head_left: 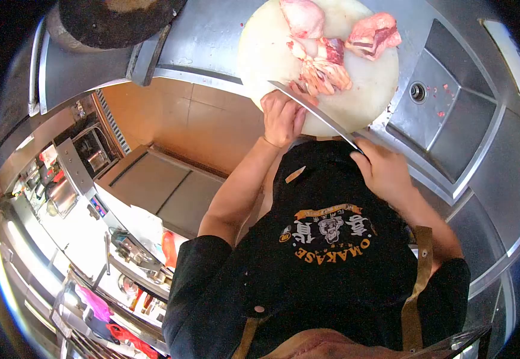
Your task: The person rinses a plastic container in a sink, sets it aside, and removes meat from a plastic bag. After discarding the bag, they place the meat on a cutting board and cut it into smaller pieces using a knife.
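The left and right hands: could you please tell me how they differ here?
The left hand lies over the edge of the cutting board, fingers against the knife blade near its tip; the right hand is closed round the handle, off the board. Both are bare and touch the knife.

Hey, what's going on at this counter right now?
A person in a black apron is working raw meat on a round white board. The right hand grips the handle of a long knife, whose blade lies across the board's near edge. The left hand sits at the blade's front end, right beside the meat. A steel sink lies to the right.
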A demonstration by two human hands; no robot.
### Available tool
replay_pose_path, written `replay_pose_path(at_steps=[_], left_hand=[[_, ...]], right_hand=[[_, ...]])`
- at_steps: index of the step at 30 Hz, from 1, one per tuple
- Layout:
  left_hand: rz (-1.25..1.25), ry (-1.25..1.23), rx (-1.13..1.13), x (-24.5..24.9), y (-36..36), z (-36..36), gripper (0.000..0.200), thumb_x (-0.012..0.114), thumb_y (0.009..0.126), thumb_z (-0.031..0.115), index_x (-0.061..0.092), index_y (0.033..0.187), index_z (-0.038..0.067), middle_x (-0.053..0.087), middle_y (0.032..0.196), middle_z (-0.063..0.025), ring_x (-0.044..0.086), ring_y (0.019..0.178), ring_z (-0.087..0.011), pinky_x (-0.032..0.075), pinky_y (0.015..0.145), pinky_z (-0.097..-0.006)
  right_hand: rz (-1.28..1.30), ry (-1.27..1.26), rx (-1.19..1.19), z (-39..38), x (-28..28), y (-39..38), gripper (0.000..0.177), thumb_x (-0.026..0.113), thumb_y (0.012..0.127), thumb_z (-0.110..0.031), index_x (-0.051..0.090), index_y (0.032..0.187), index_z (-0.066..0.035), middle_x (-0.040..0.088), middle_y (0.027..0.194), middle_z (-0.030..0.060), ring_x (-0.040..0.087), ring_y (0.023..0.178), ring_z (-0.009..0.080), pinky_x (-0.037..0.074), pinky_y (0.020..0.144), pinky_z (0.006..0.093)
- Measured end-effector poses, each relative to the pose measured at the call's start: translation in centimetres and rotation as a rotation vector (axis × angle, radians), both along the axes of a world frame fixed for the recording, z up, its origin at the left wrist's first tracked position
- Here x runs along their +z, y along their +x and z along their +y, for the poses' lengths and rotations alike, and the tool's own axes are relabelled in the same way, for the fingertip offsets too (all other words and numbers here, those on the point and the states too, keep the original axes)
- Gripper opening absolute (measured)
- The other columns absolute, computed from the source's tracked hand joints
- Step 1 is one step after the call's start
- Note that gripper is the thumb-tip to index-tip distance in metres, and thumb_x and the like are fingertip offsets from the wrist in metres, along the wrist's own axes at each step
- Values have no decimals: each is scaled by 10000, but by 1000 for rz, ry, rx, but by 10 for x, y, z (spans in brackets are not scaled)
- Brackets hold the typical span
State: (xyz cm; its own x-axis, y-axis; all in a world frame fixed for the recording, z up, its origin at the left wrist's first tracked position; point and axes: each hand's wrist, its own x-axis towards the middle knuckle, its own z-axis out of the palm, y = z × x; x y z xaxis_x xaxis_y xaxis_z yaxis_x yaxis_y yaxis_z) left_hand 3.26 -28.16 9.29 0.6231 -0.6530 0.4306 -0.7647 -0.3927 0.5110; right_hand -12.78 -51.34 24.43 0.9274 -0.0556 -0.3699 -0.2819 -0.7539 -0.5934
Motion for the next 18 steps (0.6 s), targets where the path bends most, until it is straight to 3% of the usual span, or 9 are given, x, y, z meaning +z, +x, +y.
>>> replay_pose_path(at_steps=[2, 8, 11, 14, 17, 18], left_hand=[[-15, 9, -16, 2, 2, -2, 310, 781, 756, 83, 694, 1053, 66, 646, 1125, -116, 600, 1063, -337, 413, 963, -452], [21, -19, 44, 5, 0, -2, 313, 787, 759, 85, 691, 1056, 71, 654, 1124, -111, 602, 1055, -332, 407, 959, -454], [25, -38, 44, 9, 0, -5, 298, 788, 775, 89, 689, 1056, 79, 653, 1129, -103, 604, 1056, -327, 405, 957, -453], [45, -52, 40, 9, 0, -5, 286, 791, 789, 104, 689, 1055, 85, 653, 1131, -98, 603, 1068, -325, 403, 955, -451], [54, -80, 34, 7, 6, -7, 282, 794, 800, 117, 691, 1061, 91, 653, 1133, -93, 599, 1083, -322, 398, 957, -445], [58, -89, 32, 8, 2, -7, 282, 794, 803, 121, 691, 1064, 93, 653, 1134, -91, 597, 1088, -320, 397, 958, -443]], right_hand=[[129, -24, 1, -1, 11, -7, 285, 662, 1004, -314, 662, 1219, -126, 732, 954, 186, 719, 831, 396, 566, 686, 498], [165, -43, 36, 26, -21, 52, 270, 651, 1008, -322, 655, 1189, -121, 732, 933, 187, 714, 816, 397, 555, 669, 514], [2, 6, 36, 19, -33, 31, 282, 644, 1010, -319, 649, 1207, -117, 733, 948, 186, 716, 844, 404, 562, 697, 522], [161, 19, 11, 3, -18, 2, 297, 640, 1011, -313, 641, 1228, -110, 733, 956, 184, 712, 874, 415, 567, 732, 531], [168, -35, 43, 16, -62, 25, 306, 636, 1012, -298, 631, 1251, -108, 733, 990, 185, 711, 903, 419, 571, 756, 525], [5, 9, 17, 23, -72, 49, 301, 632, 1014, -303, 638, 1246, -111, 734, 1002, 188, 710, 907, 424, 571, 759, 528]])
